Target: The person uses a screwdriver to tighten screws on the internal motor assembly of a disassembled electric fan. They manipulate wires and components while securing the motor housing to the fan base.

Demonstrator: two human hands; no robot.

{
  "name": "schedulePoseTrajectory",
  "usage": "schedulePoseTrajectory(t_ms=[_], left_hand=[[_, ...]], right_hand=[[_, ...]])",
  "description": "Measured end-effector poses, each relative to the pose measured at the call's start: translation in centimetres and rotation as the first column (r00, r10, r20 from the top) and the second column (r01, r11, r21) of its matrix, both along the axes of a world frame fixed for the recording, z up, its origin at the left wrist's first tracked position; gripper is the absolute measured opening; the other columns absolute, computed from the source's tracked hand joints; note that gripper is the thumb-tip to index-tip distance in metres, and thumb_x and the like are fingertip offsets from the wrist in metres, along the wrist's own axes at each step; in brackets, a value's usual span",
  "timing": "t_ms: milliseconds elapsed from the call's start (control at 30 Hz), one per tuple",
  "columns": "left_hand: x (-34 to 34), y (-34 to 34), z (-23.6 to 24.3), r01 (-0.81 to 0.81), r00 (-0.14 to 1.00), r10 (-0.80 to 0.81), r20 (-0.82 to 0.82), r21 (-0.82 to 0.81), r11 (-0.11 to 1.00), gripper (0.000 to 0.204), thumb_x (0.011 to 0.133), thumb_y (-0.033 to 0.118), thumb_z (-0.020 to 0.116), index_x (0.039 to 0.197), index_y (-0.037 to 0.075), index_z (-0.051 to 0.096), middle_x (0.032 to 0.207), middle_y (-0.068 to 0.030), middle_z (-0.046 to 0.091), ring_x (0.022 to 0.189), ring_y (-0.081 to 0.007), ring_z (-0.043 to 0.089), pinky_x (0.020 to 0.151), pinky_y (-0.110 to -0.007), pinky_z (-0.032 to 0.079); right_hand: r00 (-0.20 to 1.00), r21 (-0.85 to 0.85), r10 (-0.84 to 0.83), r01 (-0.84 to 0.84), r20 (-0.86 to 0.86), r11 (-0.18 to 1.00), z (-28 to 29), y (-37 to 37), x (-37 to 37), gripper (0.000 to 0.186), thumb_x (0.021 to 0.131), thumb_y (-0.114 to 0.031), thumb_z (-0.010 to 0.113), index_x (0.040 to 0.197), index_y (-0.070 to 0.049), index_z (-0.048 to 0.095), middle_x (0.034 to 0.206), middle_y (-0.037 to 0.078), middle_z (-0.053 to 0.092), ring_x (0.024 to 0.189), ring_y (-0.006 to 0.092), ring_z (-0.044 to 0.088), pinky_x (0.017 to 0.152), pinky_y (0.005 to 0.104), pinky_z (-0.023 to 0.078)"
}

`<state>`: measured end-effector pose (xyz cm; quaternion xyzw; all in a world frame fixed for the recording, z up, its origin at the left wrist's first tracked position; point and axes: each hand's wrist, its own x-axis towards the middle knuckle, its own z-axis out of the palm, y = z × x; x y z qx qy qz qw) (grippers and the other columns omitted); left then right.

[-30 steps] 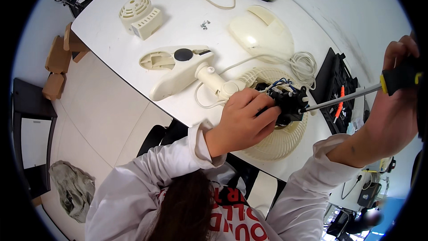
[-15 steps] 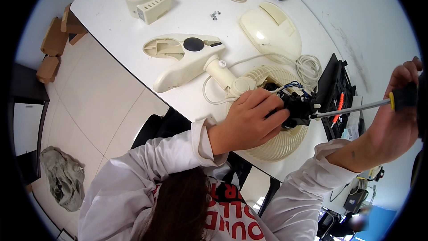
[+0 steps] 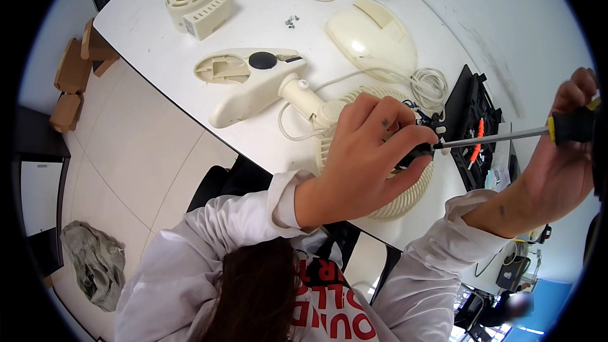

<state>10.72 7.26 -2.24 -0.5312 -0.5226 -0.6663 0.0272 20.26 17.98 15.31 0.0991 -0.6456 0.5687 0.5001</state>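
My left hand (image 3: 358,161) is closed around the black motor housing (image 3: 415,154) of a dismantled fan, its fingers bent over the top and thumb along the near side. Beneath it lies the round cream fan grille (image 3: 408,199). My right hand (image 3: 560,168), at the far right, grips a screwdriver (image 3: 497,139) by its black and yellow handle. The long metal shaft points left, and its tip meets the right side of the motor housing. A cream neck piece (image 3: 303,98) joins the fan on the left. Blue wires show partly behind my left fingers.
Across the white table (image 3: 142,47) lie a cream base part (image 3: 244,104), a vented motor cover (image 3: 199,12), a smooth cream shell (image 3: 373,41) and several small screws (image 3: 291,22). A coiled cord (image 3: 430,92) sits beside a black tool case (image 3: 472,107) holding an orange-handled tool (image 3: 477,142).
My left hand has shifted up and right over the motor housing, covering more of it. The screwdriver's tip has moved slightly up and left with the housing. My head view has shifted a little.
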Motion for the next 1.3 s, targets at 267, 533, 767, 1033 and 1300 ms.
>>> schedulePoseTrajectory(t_ms=[267,533,767,1033,1300], left_hand=[[0.1,0.5,0.4,-0.025,0.999,0.024,-0.025,-0.043,0.999,0.029,0.066,0.005,0.078,0.093,0.016,0.074,0.094,-0.003,0.054,0.086,-0.0232,0.045,0.072,-0.033,0.041],[-0.3,0.5,1.1,-0.036,0.997,0.03,-0.075,-0.073,0.997,0.026,0.066,0.006,0.079,0.09,0.016,0.074,0.093,-0.003,0.055,0.089,-0.0244,0.044,0.076,-0.035,0.039],[-0.2,0.6,1.3,-0.053,0.995,0.044,-0.093,-0.104,0.993,0.026,0.065,0.007,0.081,0.089,0.015,0.074,0.093,-0.0031,0.054,0.088,-0.0228,0.044,0.078,-0.035,0.038],[0.0,0.5,1.5,-0.065,0.993,0.053,-0.106,-0.115,0.991,0.028,0.064,0.006,0.081,0.09,0.015,0.074,0.092,-0.0034,0.053,0.089,-0.023,0.044,0.079,-0.035,0.038],[-0.1,0.3,1.7,-0.065,0.99,0.048,-0.132,-0.126,0.99,0.027,0.065,0.005,0.079,0.091,0.013,0.075,0.091,-0.0036,0.053,0.09,-0.0229,0.044,0.08,-0.035,0.037]], right_hand=[[0.968,0.061,0.194,-0.206,0.161,0.977,0.9,1.7,0.9,0.038,0.103,-0.032,0.048,0.129,-0.004,0.047,0.124,0.011,0.055,0.105,0.0232,0.061,0.089,0.0343,0.059],[0.993,0.158,-0.072,0.056,0.093,0.986,0.4,0.2,1.5,0.036,0.104,-0.03,0.047,0.129,-0.004,0.046,0.125,0.012,0.054,0.106,0.0241,0.06,0.089,0.0342,0.06],[0.99,0.183,-0.126,0.111,0.07,0.977,0.4,0.0,2.4,0.037,0.103,-0.029,0.048,0.13,-0.004,0.045,0.125,0.013,0.054,0.106,0.0245,0.061,0.089,0.0344,0.06],[0.982,0.206,-0.18,0.166,0.052,0.964,0.4,0.3,2.9,0.037,0.103,-0.029,0.048,0.131,-0.004,0.043,0.125,0.013,0.054,0.106,0.025,0.061,0.089,0.0346,0.06],[0.978,0.216,-0.207,0.194,0.037,0.957,0.2,0.4,3.6,0.038,0.102,-0.028,0.049,0.131,-0.004,0.042,0.125,0.013,0.054,0.106,0.0255,0.061,0.089,0.0348,0.06]])
